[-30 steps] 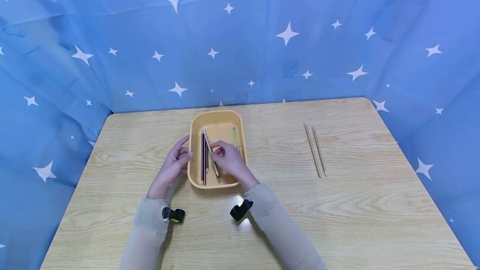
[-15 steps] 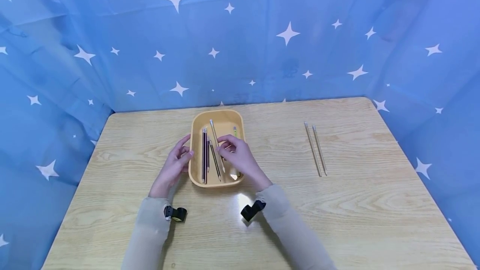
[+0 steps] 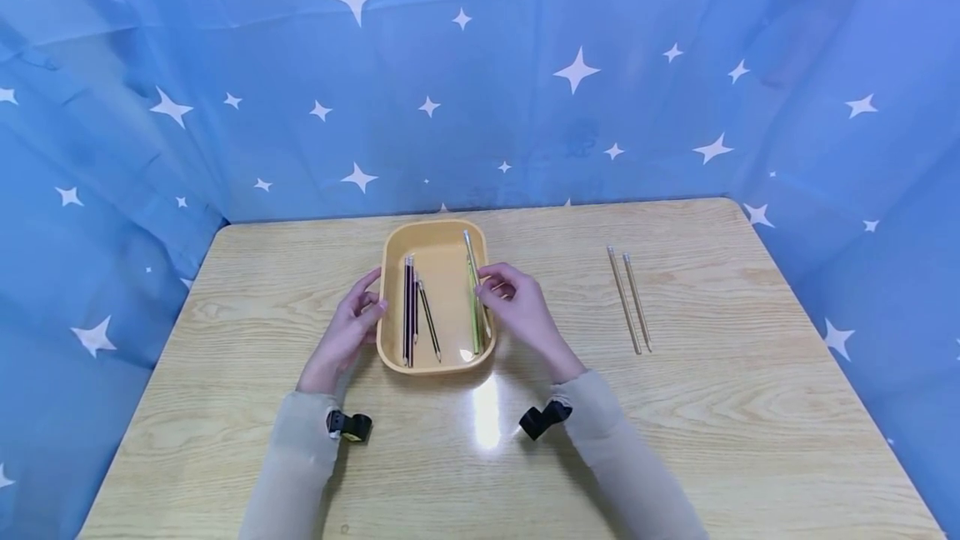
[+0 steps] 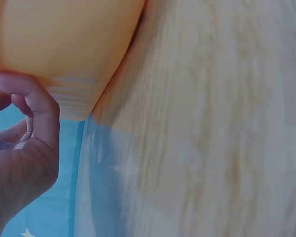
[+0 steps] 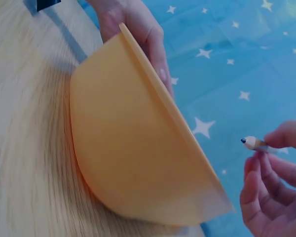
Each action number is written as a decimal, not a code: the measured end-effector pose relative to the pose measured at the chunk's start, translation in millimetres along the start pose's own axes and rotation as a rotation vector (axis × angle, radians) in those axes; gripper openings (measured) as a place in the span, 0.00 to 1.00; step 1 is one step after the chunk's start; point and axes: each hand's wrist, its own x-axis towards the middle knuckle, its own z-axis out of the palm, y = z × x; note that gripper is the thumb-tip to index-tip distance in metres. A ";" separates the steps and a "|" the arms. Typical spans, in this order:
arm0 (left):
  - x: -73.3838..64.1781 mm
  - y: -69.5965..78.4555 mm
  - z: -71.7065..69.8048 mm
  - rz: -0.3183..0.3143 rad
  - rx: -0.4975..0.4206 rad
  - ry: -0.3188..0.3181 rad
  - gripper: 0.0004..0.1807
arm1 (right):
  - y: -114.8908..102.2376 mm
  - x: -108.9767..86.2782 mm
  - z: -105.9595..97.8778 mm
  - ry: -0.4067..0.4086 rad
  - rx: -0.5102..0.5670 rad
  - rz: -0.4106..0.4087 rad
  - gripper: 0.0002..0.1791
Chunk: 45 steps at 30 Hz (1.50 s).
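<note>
My left hand (image 3: 348,330) grips the left rim of a yellow plastic tray (image 3: 435,224), thumb over the edge. In the left wrist view that thumb lies on the tray wall (image 4: 79,44). My right hand (image 3: 521,307) pinches a gold pencil (image 3: 470,250) over the tray's right side. Its sharpened dark tip (image 5: 247,142) shows in the right wrist view, above the rim. Several dark striped pencils (image 3: 409,315) lie along the left inside the tray. A shorter dark pencil (image 3: 429,319) slants beside them. Under the held pencil lies a yellow-green pencil (image 3: 474,319), partly covered.
Two gold pencils, a left one (image 3: 623,298) and a right one (image 3: 637,302), lie side by side on the wooden table (image 3: 720,423) to the right. A blue curtain with white stars (image 3: 480,107) hangs behind the table and along its sides.
My right hand has carried the gold pencil from the dark pencils rightward across the tray to the right rim. The shorter dark pencil is now uncovered. My left hand stays on the rim.
</note>
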 end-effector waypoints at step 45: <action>1.9 0.4 -2.1 -0.024 0.002 -0.018 0.32 | 107.1 -11.8 -111.2 0.141 -0.271 0.052 0.12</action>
